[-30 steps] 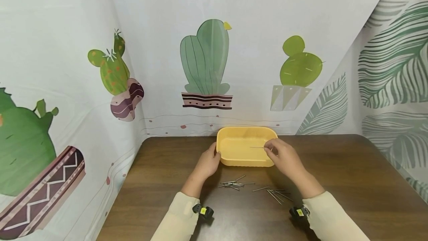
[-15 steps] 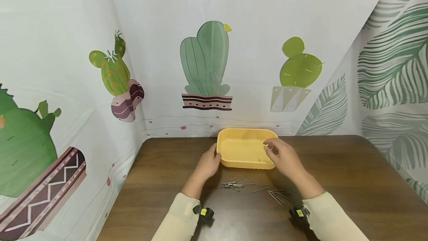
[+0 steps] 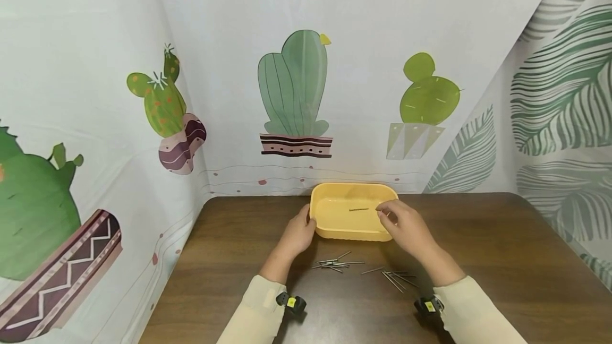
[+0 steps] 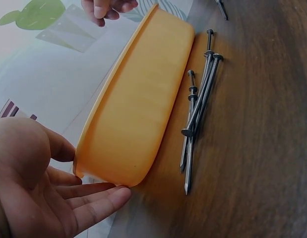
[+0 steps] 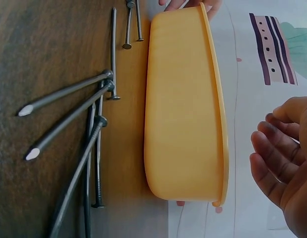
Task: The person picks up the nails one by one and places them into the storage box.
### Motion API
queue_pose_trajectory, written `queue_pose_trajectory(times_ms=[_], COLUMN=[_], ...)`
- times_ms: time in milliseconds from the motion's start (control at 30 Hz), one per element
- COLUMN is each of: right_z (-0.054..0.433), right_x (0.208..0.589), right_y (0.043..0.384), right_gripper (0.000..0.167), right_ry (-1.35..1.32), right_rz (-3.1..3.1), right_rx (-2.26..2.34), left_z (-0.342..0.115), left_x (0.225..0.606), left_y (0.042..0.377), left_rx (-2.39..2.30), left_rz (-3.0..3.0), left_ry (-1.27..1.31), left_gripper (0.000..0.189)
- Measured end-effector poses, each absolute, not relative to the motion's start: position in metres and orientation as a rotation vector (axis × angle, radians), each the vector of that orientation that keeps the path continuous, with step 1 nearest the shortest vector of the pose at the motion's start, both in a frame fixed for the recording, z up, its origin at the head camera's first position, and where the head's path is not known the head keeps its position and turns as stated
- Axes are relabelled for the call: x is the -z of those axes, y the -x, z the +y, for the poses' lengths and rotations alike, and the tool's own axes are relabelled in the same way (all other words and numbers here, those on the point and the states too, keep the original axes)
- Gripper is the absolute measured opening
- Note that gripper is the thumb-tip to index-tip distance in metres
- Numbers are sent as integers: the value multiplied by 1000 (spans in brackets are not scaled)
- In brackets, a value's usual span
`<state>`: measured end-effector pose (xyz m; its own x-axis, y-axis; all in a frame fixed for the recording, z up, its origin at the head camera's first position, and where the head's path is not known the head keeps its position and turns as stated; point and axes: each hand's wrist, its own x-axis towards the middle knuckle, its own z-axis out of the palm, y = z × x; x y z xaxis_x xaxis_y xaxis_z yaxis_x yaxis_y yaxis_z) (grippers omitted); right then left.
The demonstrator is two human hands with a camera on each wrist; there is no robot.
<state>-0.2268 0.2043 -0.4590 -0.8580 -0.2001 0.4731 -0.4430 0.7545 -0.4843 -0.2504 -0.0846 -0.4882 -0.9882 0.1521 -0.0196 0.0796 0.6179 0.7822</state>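
Note:
A yellow plastic tray (image 3: 354, 234) stands at the back of the table, with a single nail (image 3: 358, 209) inside it. My left hand (image 3: 297, 231) grips the tray's left end, thumb at the rim and fingers against its outer side. Over the tray's right end hovers my right hand (image 3: 406, 224), its fingers loosely bent; in the right wrist view nothing shows between the fingertips. In front of the tray lie two loose heaps of steel nails, a left heap (image 3: 333, 264) and a right heap (image 3: 394, 279). Both wrist views show the tray's outer wall but hide its inside.
The dark wooden table (image 3: 344, 312) carries everything. A white cloth (image 3: 229, 94) printed with cacti and leaves hangs right behind the tray and along the sides. Each wrist wears a black camera band, such as the left band (image 3: 291, 302).
A second ago my right thumb and fingers held a nail over the tray; they have let it go. The nail is now in the tray. My left hand stays on the tray.

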Motion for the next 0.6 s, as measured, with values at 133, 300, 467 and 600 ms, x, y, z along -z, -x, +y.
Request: queue_pose_trajectory(times_ms=[133,300,467,600], right_z=[204,204,205,205], right_x=[459,459,459,460], right_y=[225,224,222,219], right_gripper=[13,11,11,10], right_ry=[-491,-500,-502,-513], right_rz=[-2560,-2558,-2571,-2582], right_rx=[-846,-842,-834,-839], left_z=[-85,-85,-85,-85], left_x=[488,489,488,489], left_y=[250,250,252,252], left_rx=[-1332,-1340,-1328,-1315], left_rz=[2744,2738,2747,2759], left_ry=[-190,-199,-212,-233], left_gripper=[58,56,53,51])
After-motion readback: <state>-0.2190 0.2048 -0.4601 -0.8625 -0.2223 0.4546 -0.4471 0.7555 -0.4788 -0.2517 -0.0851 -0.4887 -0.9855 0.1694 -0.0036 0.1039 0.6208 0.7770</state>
